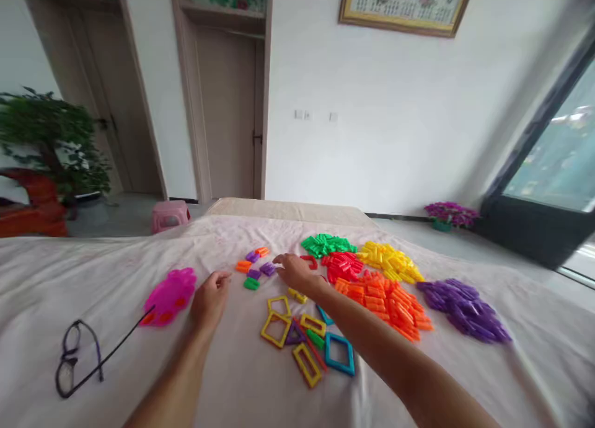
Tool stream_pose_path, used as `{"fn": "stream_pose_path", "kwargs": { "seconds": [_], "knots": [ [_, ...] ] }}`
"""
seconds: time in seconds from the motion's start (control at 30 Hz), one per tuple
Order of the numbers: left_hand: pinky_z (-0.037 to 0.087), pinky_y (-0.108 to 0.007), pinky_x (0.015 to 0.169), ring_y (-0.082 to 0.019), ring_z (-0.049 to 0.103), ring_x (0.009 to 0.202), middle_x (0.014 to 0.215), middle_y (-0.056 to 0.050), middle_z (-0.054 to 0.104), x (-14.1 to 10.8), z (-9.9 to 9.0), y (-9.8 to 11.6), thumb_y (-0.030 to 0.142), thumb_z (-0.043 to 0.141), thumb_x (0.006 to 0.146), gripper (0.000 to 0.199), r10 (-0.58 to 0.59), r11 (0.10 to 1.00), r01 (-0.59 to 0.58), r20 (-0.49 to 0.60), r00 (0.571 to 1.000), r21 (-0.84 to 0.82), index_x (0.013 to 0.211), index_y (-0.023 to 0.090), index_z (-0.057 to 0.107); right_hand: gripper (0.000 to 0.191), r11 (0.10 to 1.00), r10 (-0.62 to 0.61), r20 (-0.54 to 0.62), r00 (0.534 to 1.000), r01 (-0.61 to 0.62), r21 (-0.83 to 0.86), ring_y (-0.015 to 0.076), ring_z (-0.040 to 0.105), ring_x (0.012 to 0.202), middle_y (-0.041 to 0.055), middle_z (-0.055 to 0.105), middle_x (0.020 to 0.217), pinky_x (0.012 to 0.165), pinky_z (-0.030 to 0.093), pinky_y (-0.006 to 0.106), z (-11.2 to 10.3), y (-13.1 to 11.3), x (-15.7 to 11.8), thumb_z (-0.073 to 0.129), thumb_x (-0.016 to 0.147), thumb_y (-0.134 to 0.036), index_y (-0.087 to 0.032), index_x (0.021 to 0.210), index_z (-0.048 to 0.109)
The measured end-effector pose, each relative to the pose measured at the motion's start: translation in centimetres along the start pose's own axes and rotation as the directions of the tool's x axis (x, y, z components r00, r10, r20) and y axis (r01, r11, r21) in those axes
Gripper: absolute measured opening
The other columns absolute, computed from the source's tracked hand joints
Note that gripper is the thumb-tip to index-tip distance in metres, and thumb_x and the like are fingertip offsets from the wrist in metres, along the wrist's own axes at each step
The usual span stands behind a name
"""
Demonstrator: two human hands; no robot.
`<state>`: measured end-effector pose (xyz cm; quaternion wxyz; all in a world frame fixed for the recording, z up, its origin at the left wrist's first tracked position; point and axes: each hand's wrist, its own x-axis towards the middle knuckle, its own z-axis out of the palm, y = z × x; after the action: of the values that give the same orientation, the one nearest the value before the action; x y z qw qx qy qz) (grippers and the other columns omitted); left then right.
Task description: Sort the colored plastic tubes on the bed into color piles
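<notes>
My left hand (pixel 212 294) hovers over the cloth, left of a few small blocks, its fingers curled and nothing visible between them. Close to the purple block (pixel 268 268) is my right hand (pixel 292 270), fingers bent over its right side; whether they grip anything is too small to tell. Orange blocks (pixel 243 266) and a green block (pixel 251 283) lie between the hands. Below my right hand are square and oblong frames, among them a yellow frame (pixel 276 329) and a blue frame (pixel 339 353). A red frame (pixel 309 262) sits just beyond that hand.
Piles of green (pixel 329 245), red (pixel 343 266), yellow (pixel 389 260), orange (pixel 385 301) and purple pieces (pixel 463 309) lie at the right. Eyeglasses (pixel 69 360) and a pink flower-edged plate (pixel 171 296) rest at the left on the cloth-covered surface (pixel 242 384).
</notes>
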<state>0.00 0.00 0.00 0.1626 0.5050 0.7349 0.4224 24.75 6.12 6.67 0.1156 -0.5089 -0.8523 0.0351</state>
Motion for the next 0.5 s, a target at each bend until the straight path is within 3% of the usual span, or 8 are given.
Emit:
{"fn": "stream_pose_path", "kwargs": {
  "seconds": [0.13,0.3,0.4,0.5],
  "knots": [
    [0.050,-0.026,0.077,-0.021,0.070,0.094,0.106,-0.009,0.077,-0.4,-0.2,0.6,0.035,0.053,0.089,0.029,-0.010,1.000,0.010,-0.010,1.000,0.010,0.106,0.022,0.073,0.036,0.991,0.051,0.033,0.998,-0.047,-0.124,0.0271,0.063,0.113,0.0115,0.073,0.114,0.089,0.046,0.034,1.3,-2.5,1.1,0.061,0.091,-0.044,-0.021,0.117,0.070],
    [0.049,-0.027,0.070,-0.022,0.071,0.087,0.103,-0.009,0.078,-1.0,-0.7,1.7,0.036,0.054,0.088,0.030,-0.046,0.997,0.047,-0.018,0.999,0.056,0.106,0.023,0.074,0.033,0.989,0.052,-0.006,0.999,-0.053,-0.141,0.0273,0.064,0.111,0.0128,0.073,0.113,0.087,0.046,0.034,2.0,-2.9,1.3,0.063,0.088,-0.037,-0.020,0.115,0.070],
    [0.048,-0.028,0.067,-0.023,0.071,0.081,0.095,-0.009,0.078,-1.1,-0.9,1.9,0.036,0.055,0.087,0.031,-0.050,0.996,0.051,-0.018,0.999,0.074,0.106,0.023,0.074,0.032,0.997,0.051,-0.059,0.997,-0.054,-0.062,0.0247,0.065,0.107,0.0099,0.074,0.111,0.087,0.046,0.032,1.3,-2.4,0.2,0.061,0.088,-0.032,-0.022,0.117,0.070],
    [0.048,-0.028,0.066,-0.023,0.070,0.079,0.091,-0.008,0.078,-1.0,-1.0,1.6,0.036,0.055,0.086,0.030,-0.025,0.997,0.026,-0.010,1.000,0.076,0.104,0.023,0.074,0.029,0.997,0.057,-0.167,0.984,-0.048,0.058,0.0218,0.066,0.104,0.0050,0.074,0.111,0.087,0.046,0.030,-0.8,-1.5,-1.9,0.060,0.089,-0.033,-0.026,0.116,0.070]
  ]
}}
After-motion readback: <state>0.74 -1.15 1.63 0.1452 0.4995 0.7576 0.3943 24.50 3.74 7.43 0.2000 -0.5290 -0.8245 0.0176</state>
